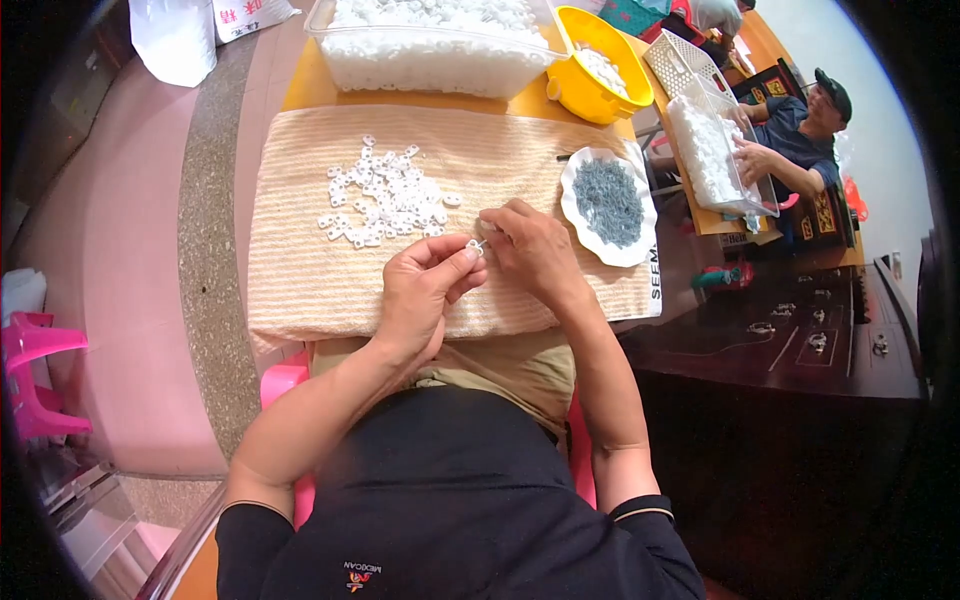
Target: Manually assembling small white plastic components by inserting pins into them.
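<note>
My left hand (425,285) is closed, pinching a small white plastic clip (474,246) between thumb and forefinger. Close against it, the fingers of my right hand (535,250) are pinched together. Something pale shows at their tips, too small to name, and a thin grey sliver lies between the two hands. Beyond my left hand, a loose pile of similar white clips with holes (385,195) is spread on a striped towel (300,290). Right of my right hand stands a white scalloped plate (590,240) heaped with small, thin grey pieces (610,203) that look like nails.
A clear tub (430,75) full of white pieces stands at the table's far edge. Beside it is a yellow basin (570,95) with more. At right, a person handles white pieces in a clear bin (710,150), near a dark wooden surface (760,370). Pink stools (40,380) stand left.
</note>
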`<state>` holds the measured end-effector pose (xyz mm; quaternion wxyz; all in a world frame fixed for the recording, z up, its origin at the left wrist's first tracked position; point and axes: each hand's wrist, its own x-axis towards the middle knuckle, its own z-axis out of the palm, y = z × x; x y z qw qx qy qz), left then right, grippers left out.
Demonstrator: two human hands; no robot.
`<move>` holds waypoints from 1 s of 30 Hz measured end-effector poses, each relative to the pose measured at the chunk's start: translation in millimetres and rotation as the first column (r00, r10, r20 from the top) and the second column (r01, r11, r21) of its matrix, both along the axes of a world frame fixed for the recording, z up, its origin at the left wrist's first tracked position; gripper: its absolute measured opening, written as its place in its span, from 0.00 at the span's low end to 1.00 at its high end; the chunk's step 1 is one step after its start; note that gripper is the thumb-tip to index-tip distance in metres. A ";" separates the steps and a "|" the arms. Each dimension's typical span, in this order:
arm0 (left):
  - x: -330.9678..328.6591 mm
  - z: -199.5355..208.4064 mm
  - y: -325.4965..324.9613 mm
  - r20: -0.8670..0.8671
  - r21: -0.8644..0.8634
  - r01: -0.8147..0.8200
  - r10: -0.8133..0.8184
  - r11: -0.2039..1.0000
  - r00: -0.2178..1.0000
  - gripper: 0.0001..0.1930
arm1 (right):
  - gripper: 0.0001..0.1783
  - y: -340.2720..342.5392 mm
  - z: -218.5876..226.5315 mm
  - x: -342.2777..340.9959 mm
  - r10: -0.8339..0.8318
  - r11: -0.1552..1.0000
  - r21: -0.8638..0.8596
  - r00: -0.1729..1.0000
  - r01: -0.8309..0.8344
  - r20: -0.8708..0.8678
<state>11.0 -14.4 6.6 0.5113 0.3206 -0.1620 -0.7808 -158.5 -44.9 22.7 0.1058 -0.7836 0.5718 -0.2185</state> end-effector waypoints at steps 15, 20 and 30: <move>0.2 -2.1 -0.7 0.016 0.019 0.017 -0.018 1.000 1.000 0.09 | 0.07 -0.5 13.9 -7.0 0.135 0.981 0.156 0.987 -0.119 -0.092; -0.4 -3.0 -1.4 0.034 0.019 0.024 -0.025 1.000 0.999 0.08 | 0.07 -1.2 13.5 -10.5 0.160 0.975 0.172 0.983 -0.143 -0.091; -0.1 0.6 -1.4 0.057 0.026 0.040 -0.041 0.999 0.998 0.08 | 0.13 6.0 5.1 -22.2 0.036 0.964 0.225 0.911 -0.139 0.410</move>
